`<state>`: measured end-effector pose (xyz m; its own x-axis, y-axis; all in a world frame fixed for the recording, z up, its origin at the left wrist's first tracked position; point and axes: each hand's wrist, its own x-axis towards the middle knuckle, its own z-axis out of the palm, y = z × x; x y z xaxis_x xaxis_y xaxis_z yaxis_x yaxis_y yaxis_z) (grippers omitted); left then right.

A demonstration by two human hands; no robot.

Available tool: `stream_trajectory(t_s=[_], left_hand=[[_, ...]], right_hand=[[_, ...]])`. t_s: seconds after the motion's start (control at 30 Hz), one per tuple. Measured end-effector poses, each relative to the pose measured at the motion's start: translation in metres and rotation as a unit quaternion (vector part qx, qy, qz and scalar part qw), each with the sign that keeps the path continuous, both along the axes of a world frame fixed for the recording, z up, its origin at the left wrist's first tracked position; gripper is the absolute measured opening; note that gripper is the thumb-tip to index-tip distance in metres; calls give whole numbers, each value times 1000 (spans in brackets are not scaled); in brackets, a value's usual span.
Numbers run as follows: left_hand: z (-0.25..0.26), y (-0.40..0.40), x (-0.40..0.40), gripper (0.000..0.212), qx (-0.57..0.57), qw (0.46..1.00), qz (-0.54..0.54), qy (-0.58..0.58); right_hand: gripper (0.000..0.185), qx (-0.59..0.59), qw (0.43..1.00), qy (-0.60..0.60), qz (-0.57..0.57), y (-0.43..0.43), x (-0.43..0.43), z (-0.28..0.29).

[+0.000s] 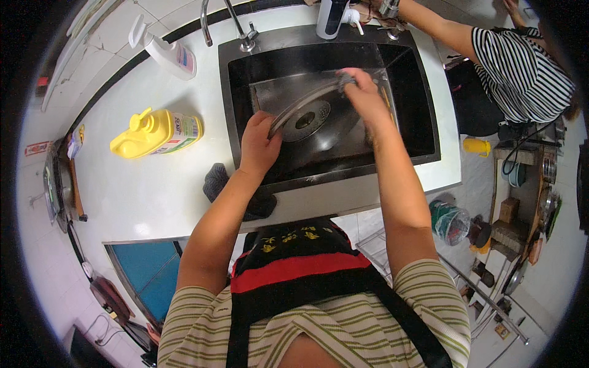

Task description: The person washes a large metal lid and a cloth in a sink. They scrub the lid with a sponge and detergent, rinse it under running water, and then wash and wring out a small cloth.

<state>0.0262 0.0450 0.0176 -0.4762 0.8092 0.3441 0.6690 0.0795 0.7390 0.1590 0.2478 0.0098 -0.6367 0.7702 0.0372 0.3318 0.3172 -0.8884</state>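
Observation:
A curved metal rim (306, 98), seemingly of a pan or lid, is held tilted over the black sink (425, 115). My left hand (261, 145) grips its left end, fingers closed round the edge. At the rim's upper right end, my right hand (361, 92) holds a grey scrubbing pad (346, 80) against it. How far the metal piece extends below the rim is hard to tell. The round perforated drain (306, 120) shows in the basin beneath. A thin wooden stick (388, 103) lies along the basin's right side, beside my right wrist.
A yellow jug (158, 133) and a white spray bottle (168, 55) stand on the white counter (138, 193) at left. Dark cloths (216, 180) lie at the sink's front left edge. A faucet (237, 23) and pump bottle (332, 18) are behind. A co-worker's arm (441, 30) reaches in at upper right.

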Motion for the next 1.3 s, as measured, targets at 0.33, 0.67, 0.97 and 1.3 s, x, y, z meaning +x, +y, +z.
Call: stream_trajectory(t_s=[0.33, 0.67, 0.97, 1.3], left_hand=[[-24, -19, -6, 19, 1, 999, 32, 13], [11, 1, -22, 13, -63, 996, 5, 69], [-6, 5, -22, 9, -21, 998, 18, 63], [-20, -12, -8, 12, 2, 998, 33, 56]], right_hand=[[43, -242, 970, 15, 31, 11, 5, 20], [36, 223, 969, -21, 107, -73, -51, 32], [30, -187, 982, -20, -2, 29, 6, -8], [30, 209, 973, -33, 87, -38, -28, 20]])
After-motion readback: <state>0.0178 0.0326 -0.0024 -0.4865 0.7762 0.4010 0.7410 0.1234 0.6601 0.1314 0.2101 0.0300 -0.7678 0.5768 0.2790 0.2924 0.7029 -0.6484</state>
